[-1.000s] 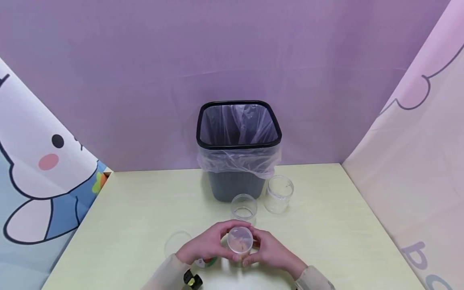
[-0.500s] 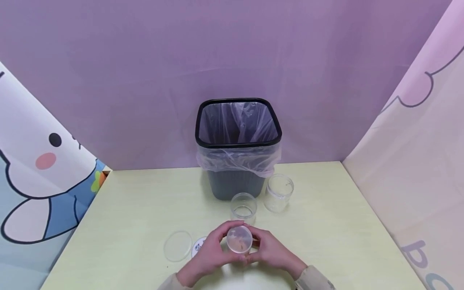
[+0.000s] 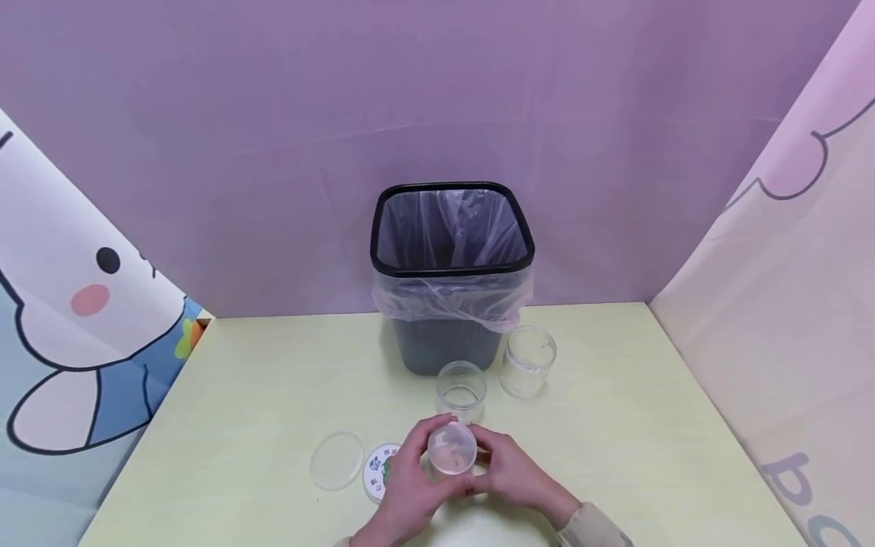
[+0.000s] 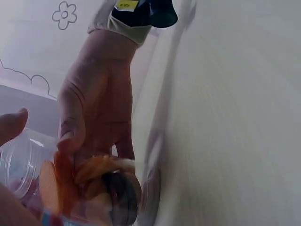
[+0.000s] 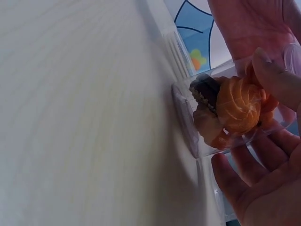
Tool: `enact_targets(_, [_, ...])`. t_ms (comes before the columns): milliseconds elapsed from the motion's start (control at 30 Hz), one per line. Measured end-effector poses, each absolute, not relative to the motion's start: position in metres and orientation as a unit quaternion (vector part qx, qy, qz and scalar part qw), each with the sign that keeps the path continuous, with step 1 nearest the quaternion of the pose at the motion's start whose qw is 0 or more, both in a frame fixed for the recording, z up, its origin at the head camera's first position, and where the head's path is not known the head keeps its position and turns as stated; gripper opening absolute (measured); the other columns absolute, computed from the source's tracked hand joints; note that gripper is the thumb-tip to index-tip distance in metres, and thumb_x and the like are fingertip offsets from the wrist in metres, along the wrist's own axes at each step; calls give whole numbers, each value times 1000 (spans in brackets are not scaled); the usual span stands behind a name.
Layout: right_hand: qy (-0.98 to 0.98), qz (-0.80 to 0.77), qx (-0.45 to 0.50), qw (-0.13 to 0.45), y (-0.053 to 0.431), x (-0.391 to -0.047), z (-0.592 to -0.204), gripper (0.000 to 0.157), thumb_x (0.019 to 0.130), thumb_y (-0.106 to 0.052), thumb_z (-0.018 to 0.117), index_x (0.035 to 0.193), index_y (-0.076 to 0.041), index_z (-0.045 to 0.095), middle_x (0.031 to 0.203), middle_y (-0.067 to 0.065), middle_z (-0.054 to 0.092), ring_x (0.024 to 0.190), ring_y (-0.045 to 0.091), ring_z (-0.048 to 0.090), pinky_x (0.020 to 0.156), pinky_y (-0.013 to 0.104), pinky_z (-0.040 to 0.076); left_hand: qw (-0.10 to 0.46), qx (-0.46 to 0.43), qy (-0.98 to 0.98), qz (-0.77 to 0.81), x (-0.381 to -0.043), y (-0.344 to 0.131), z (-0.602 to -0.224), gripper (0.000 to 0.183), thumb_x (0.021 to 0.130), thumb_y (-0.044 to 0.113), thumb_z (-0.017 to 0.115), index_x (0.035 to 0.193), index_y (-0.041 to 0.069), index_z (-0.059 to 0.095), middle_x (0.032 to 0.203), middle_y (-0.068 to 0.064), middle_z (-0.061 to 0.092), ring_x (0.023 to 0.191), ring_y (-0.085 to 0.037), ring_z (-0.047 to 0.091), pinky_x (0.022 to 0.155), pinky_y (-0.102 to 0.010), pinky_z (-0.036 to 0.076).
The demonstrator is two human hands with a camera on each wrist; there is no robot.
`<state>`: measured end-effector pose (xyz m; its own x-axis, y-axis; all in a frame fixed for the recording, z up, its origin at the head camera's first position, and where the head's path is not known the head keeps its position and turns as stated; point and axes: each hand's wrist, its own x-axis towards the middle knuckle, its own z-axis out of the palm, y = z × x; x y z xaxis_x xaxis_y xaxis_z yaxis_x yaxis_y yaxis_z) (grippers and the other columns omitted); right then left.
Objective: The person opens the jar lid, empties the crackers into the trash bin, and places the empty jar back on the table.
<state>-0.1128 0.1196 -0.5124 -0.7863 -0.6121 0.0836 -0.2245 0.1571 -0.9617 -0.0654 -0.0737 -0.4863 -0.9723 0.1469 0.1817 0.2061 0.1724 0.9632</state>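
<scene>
Both hands hold a clear plastic jar [image 5: 186, 120] of cookies with a translucent cap [image 3: 453, 447], upright close over the table. My left hand [image 3: 412, 486] grips it from the left, thumb across the near side. From the right, my right hand [image 3: 513, 475] curls its fingers and thumb round the jar. The right wrist view shows an orange swirled cookie [image 5: 239, 104] and a dark biscuit [image 5: 206, 90] through the wall. Left of the hands lie a clear ring-edged disc [image 3: 338, 461] and a round white printed lid [image 3: 377, 472], partly hidden by my left hand.
Just beyond the hands stands a clear jar [image 3: 461, 384], and another clear jar [image 3: 528, 363] is to its right. A grey bin [image 3: 447, 346] with a black rim and a clear liner stands behind them. Fabric walls enclose the pale table [image 3: 260, 395].
My left hand has turned and its wrist has shifted right and nearer, uncovering the clear disc and much of the printed lid. The jar and my right hand stay nearly in place.
</scene>
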Motion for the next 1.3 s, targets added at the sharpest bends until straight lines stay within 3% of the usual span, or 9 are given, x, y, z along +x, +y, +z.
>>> enact_targets(167, [746,-579,-287,160,120,-112,-507,61,77,-21,87,131,-13,59,125,1,64,117,18,59,101,35,46,-5,-202,-771,-605,-78,-86,-484,85,74,30,90,146,21,46,143,8,52,131,-20,49,107,-49,33])
enact_targets(433, [743,-579,-290,171,121,-113,-504,72,72,-17,90,136,-15,57,132,0,62,121,19,57,104,35,43,-107,-388,-704,-585,-118,-117,-486,79,80,8,83,149,11,44,145,-4,52,131,-23,49,105,-39,39])
enact_targets(533, [742,-576,-294,176,121,-115,-506,73,72,-15,90,137,-15,57,132,0,62,122,18,56,105,34,42,-144,-417,-682,-583,-128,-122,-487,80,83,5,80,152,10,39,146,-5,52,133,-24,48,109,-40,36])
enact_targets(667, [736,-578,-304,178,121,-117,-511,70,72,-14,89,135,-13,58,132,1,62,125,19,55,107,33,40,-153,-442,-672,-575,-134,-122,-485,77,84,5,78,151,10,41,143,-8,55,133,-27,48,111,-43,34])
enact_targets(933, [738,-578,-308,164,119,-115,-515,78,71,-15,90,140,-18,54,133,-2,61,121,19,58,104,35,44,-116,-368,-699,-602,-119,-117,-487,71,78,3,83,142,11,54,142,-6,55,130,-23,51,107,-39,38])
enact_targets(1067, [750,-570,-294,159,118,-114,-514,76,69,-18,91,137,-21,56,130,-6,62,118,17,59,101,36,46,-69,-331,-698,-632,-109,-111,-485,71,74,3,86,138,11,57,135,-8,59,124,-27,54,104,-38,41])
enact_targets(1300, [753,-574,-280,158,115,-112,-515,75,69,-18,91,135,-15,56,126,-5,63,117,18,59,102,36,45,9,-325,-683,-654,-99,-105,-479,73,74,-4,83,139,3,52,133,-18,57,119,-35,55,97,-38,44])
